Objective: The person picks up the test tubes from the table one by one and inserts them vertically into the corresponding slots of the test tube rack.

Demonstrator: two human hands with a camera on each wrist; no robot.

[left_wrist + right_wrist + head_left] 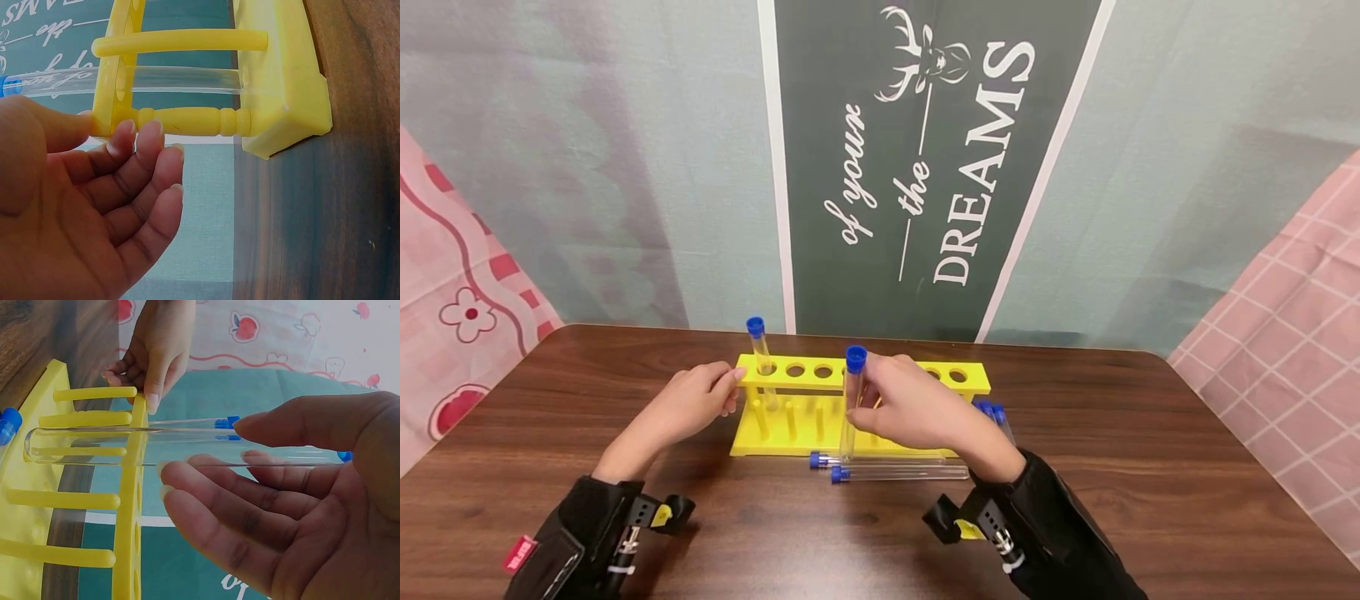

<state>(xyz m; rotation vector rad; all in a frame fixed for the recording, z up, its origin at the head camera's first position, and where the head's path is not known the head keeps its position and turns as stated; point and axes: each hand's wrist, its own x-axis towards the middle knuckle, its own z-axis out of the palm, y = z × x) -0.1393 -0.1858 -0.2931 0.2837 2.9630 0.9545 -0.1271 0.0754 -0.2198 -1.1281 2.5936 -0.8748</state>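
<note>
Black sleeves (1067, 525) are seen nearest, at the near edge of the scene, above a dark brown wood-grain table (760, 542). Beyond them, the left end of a yellow plastic test-tube rack (782, 382) is pinched between the thumb and fingers of the left hand (692, 402). By the right hand (917, 400), a clear tube with a blue cap (850, 396) is grasped between thumb and fingers, held roughly upright just on the near side of the rack; whether its lower end is touching anything cannot be told. Another blue-capped clear tube (762, 350) is seated, slightly tilted, in the leftmost hole. Two capped tubes (910, 472) are laid sideways along the rack's near side, and further blue caps (998, 412), partly hidden by the right arm, are seen at its right end. Behind, a dark green panel with white lettering (925, 167) is hung.
</note>
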